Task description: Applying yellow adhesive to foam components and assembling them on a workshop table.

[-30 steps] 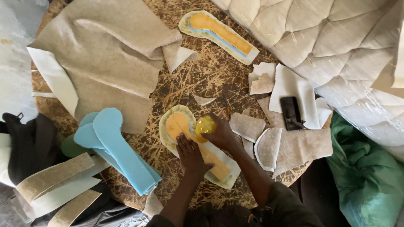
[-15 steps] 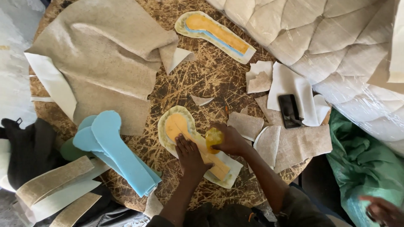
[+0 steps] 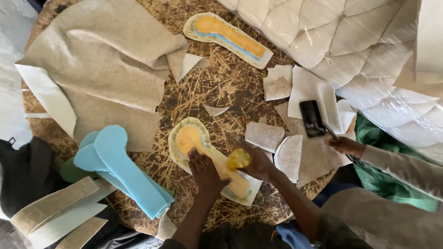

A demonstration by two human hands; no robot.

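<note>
Looking straight down at a round tabletop (image 3: 207,87) with a scratchy brown-and-straw pattern. Near the front edge lies an insole (image 3: 210,159) – cream fabric outline with an orange layer on top. The left hand (image 3: 204,169) is pressed flat on its middle, fingers spread, open and pinning it down rather than holding anything. The right hand (image 3: 258,162) is just beside it on the right, its grip closed around a small yellow bottle (image 3: 239,159) that's tipped over the orange layer close to the heel end. Can't tell if anything is coming out.

Around that: a stack of blue foam insoles (image 3: 122,173) lies to the left, partly hanging over the edge, with some beige strips (image 3: 53,210) lower left. A big sheet of beige fabric (image 3: 106,69) covers the upper left, folded over on itself. At the top there's a second insole (image 3: 226,38) with orange and a blue line along it, well apart from the one being worked on. Fabric scraps (image 3: 277,83) are scattered on the right side, and a black phone (image 3: 312,118) sits on a white piece there.

Another person's hand (image 3: 345,145) reaches in from the right near the phone – long beige sleeve. A plastic-wrapped quilted mattress (image 3: 350,41) fills the upper right.
</note>
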